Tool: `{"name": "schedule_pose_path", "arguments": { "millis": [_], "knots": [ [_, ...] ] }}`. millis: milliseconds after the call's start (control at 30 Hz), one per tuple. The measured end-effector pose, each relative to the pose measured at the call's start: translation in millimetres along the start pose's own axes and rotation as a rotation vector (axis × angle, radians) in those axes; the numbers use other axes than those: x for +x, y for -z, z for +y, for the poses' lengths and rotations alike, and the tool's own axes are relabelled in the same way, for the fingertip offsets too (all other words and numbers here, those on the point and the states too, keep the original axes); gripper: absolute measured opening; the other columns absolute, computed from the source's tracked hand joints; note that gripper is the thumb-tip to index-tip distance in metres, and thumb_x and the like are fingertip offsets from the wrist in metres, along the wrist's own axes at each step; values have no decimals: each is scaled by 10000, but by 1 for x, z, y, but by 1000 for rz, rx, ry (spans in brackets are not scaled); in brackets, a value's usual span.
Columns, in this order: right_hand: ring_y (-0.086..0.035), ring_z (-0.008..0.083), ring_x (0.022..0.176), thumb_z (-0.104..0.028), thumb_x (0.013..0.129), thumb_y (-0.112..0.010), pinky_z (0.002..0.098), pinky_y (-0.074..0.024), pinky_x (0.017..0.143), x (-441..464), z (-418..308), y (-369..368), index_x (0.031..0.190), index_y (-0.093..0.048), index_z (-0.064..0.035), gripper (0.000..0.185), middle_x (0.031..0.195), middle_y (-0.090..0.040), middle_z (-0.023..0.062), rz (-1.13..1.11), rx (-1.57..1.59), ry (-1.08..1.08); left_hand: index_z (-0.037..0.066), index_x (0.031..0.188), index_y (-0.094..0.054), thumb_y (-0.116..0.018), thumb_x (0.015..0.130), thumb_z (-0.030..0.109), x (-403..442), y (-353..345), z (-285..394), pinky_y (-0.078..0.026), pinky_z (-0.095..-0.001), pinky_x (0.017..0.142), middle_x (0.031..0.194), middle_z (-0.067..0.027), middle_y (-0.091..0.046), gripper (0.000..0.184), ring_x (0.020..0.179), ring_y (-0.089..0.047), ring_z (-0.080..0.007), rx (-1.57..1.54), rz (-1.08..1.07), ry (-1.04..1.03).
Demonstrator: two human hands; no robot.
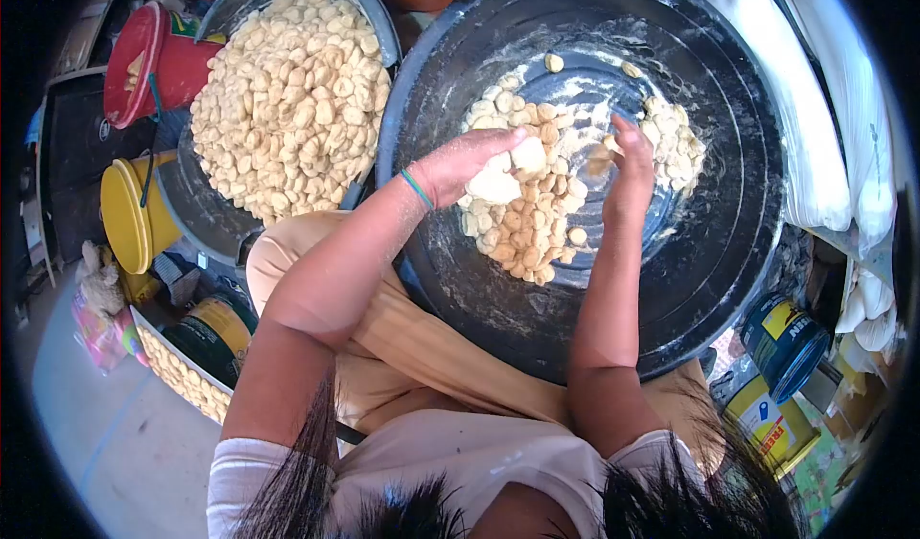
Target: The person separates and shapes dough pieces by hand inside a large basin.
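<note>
Black plastic forms the round tub (709, 261) at far right, where rounded tan pieces (522, 237) lie, the left hand (471, 163) seemingly grasps whitish lumps (526, 158), the right hand (629, 173) has an unclear grip, and apparent gathering calls next for gentle release.

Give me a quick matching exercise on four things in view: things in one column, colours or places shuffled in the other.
Things
1. Wide basin
2. Wristband
3. Red bucket
4. Trousers

Colours or places
A. teal
B. left of the large heap
C. tan
D. dark, under the left hand and right hand

Pairs: 1-D, 2-A, 3-B, 4-C
</note>
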State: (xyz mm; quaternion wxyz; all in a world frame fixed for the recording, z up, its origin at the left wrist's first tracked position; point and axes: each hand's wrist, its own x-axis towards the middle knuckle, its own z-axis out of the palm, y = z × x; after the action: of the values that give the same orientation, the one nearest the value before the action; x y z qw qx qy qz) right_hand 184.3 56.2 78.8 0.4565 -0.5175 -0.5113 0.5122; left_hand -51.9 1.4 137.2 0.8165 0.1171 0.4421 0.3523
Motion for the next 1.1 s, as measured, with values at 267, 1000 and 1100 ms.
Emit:
{"name": "schedule_pose_path", "arguments": {
  "millis": [267,1000,1100],
  "knots": [
    [-504,229,1142,-196,855,-653,344,-450,918,-25,-24,-53,1259,-521,-62,445,1217,-515,139,-476,-283,231,34,1077,-535,-563,922,246,11,21,-12,-544,-304,792,1015,-61,-590,264,899,-622,-166,-108,-210,-46],
    [-549,126,752,-117,946,-511,271,-505,644,-17,-14,-58,1046,-566,-22,149,939,-560,59,114,258,-213,140,985,-505,-676,860,212,15,19,-6,-379,-202,531,881,14,-556,224,724,-497,-61,184,85,-149],
    [-549,143,814,-141,959,-491,315,-525,703,-14,-12,-62,1063,-537,-23,164,963,-533,63,367,402,-92,135,982,-503,-682,840,156,14,18,-6,-382,-212,526,860,3,-556,229,711,-500,-73,106,89,-133]
  ]
}}
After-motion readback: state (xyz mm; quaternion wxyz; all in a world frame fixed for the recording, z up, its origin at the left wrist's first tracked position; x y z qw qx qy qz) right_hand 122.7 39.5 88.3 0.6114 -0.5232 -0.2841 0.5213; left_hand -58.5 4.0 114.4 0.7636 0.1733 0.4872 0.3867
